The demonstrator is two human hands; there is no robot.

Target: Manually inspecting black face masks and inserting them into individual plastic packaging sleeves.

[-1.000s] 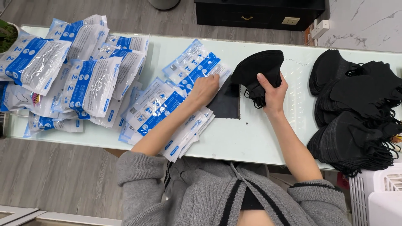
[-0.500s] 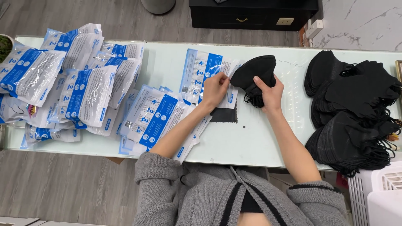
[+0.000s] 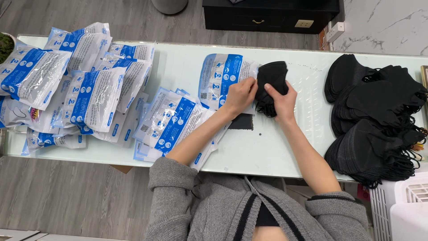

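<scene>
Moved since half a second ago: blue-and-white pouch (image 3: 220, 78) drawn farther up the table (image 3: 276, 151) and turned more upright, black masks (image 3: 271, 76) brought hard against its right edge, both hands closer together.

At far left, heaped filled pouches (image 3: 67, 80), puffy and overlapping; near centre-left, flat pouches (image 3: 171, 120) fanned out, partly under the left forearm; just right of these, the held pouch lying on the glass top, pinched at its right edge by the left hand (image 3: 240, 94), thumb and fingers closed on the film; touching that edge, the folded black masks, gripped from the near side by the right hand (image 3: 281, 99), fingers curled around the fold; on the table just near of both hands, a small dark square (image 3: 243, 121); at far right, loose black masks (image 3: 379, 116) piled with ear loops tangled.

Judged as the loading step: masks at the pouch mouth, not yet inside; calls for the mouth held apart and the fold kept tight and lined up with it.

Hard to tell: whether the pouch mouth is open at all, hidden behind the left fingers; how many masks in the grip; what the dark square is; left heap and right pile cut off by the frame edges.
</scene>
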